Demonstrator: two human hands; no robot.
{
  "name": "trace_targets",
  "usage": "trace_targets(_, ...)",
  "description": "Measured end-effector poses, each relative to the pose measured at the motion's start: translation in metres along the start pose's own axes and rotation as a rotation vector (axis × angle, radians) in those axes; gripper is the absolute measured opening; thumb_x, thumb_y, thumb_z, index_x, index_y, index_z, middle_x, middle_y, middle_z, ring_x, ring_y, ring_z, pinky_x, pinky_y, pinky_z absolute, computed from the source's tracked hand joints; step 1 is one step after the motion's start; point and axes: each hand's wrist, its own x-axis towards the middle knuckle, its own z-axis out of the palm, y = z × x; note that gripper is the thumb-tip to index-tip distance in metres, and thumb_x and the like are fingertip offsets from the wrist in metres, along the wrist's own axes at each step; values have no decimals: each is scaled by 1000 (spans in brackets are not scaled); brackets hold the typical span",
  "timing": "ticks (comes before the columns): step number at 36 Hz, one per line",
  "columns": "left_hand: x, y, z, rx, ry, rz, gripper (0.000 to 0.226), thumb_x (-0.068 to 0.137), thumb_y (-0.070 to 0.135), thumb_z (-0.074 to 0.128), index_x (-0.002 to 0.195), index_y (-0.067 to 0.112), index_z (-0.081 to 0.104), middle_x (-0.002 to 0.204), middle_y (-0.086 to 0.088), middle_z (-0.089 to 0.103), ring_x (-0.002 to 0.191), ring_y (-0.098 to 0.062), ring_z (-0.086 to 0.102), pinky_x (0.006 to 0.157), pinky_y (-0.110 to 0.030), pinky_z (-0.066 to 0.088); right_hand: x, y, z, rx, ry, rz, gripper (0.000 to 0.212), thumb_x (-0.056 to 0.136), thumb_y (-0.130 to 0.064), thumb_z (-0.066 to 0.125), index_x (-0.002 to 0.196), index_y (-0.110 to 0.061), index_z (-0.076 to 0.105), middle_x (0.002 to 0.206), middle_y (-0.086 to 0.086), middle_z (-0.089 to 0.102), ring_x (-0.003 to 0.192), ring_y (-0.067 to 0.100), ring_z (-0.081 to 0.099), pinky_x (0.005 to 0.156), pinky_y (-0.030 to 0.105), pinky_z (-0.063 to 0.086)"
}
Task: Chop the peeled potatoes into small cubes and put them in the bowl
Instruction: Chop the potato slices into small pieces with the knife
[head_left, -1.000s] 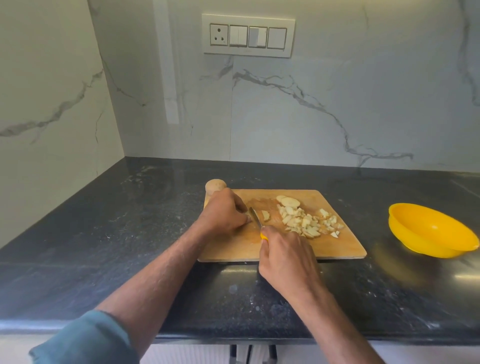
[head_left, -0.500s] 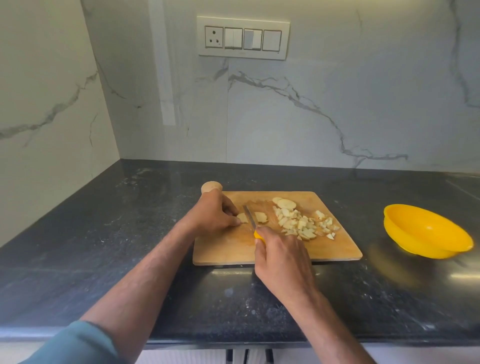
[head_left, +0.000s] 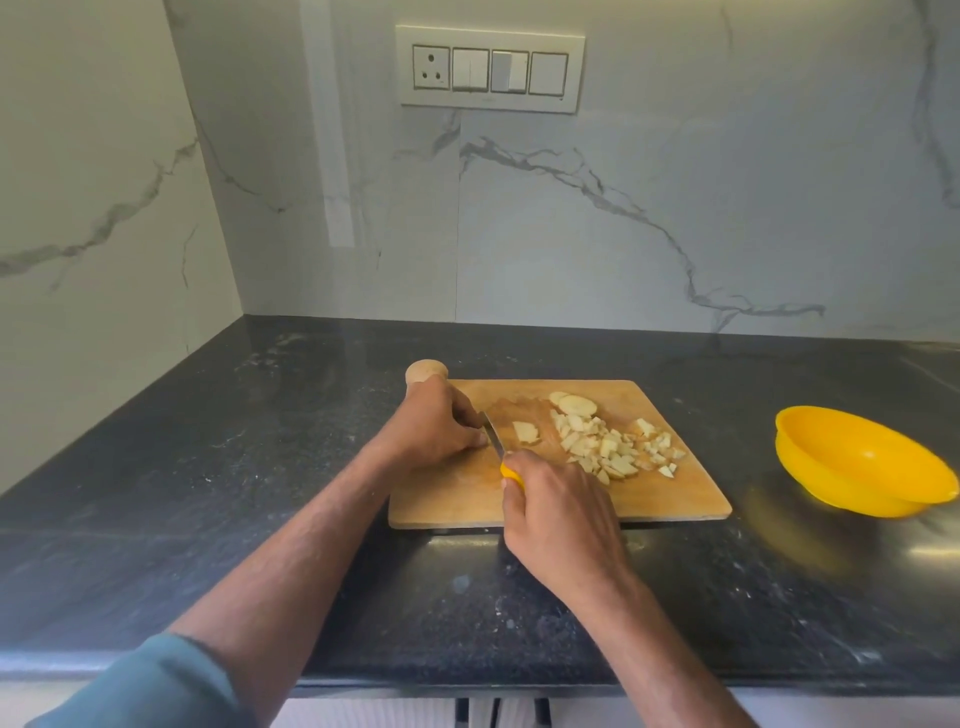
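At frame centre, a wooden cutting board (head_left: 675, 493) lies on the dark countertop (head_left: 208, 493). The left hand (head_left: 434, 423) is curled down on the board's left part. The right hand (head_left: 558, 512) grips a yellow-handled knife (head_left: 493, 439). Potato pieces (head_left: 608, 449) lie piled right of the blade. A yellow bowl (head_left: 862, 462) sits at frame right, apart from the board.

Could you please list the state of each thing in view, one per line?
left hand: curled on the cutting board, holding down potato mostly hidden beneath it.
right hand: grips the knife handle.
knife: blade down beside the left fingers.
cutting board: flat on the counter.
cut potato pieces: heaped on the board.
potato slice: lying apart by the blade.
yellow bowl: upright, empty.
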Motion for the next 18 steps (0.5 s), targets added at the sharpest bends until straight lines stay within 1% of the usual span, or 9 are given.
trace_targets(1,0,1,0,2,-2,-1,17,84,16,83,99,11,81,88,4,74,83,-7,67,79,-21,58,0,0,0,0,-2,3,34,103,-30,50,136,-23,57,97,-10,71,70,2,50,63,8,34)
trace_targets(5,0,2,0,7,-8,-2,14,85,14,82,99,12,81,88,4,74,83,-8,68,78,-21,58,3,-1,2,-14,-16,18,32,102,-29,51,133,-22,58,94,-9,68,75,5,57,68,15,45)
trace_targets(7,0,2,0,15,-7,2,14,84,14,82,98,12,81,88,3,75,84,-9,68,81,-24,60,5,-1,2,-30,-21,18,31,102,-28,51,131,-22,59,93,-8,67,77,7,59,70,19,50)
trace_targets(8,0,1,0,19,-5,3,13,84,14,82,97,11,82,88,2,75,84,-9,68,82,-25,60,5,-2,2,-37,-24,19,30,102,-28,51,130,-21,59,91,-8,66,76,7,59,68,19,50)
trace_targets(10,0,1,1,24,-1,1,13,84,14,82,96,11,82,88,2,75,84,-8,68,83,-26,60,6,-4,2,-39,-28,22,28,103,-27,51,128,-21,59,88,-8,65,72,7,58,63,17,45)
trace_targets(12,0,1,1,28,1,0,13,84,14,82,96,11,82,88,2,75,84,-8,67,82,-26,60,7,-6,1,-37,-12,24,25,102,-26,51,125,-21,60,83,-9,61,68,8,54,55,13,33)
trace_targets(14,0,1,1,25,2,-6,13,84,14,82,97,11,82,89,2,75,84,-8,67,81,-24,59,8,-8,0,-37,-3,33,22,101,-26,52,122,-21,60,80,-9,56,68,9,51,52,14,26)
trace_targets(18,0,1,5,21,32,-25,8,83,17,83,90,14,82,83,4,75,80,-8,69,79,-27,61,7,-8,-1,-28,-17,31,22,102,-24,53,122,-20,60,80,-9,58,67,9,53,53,14,29)
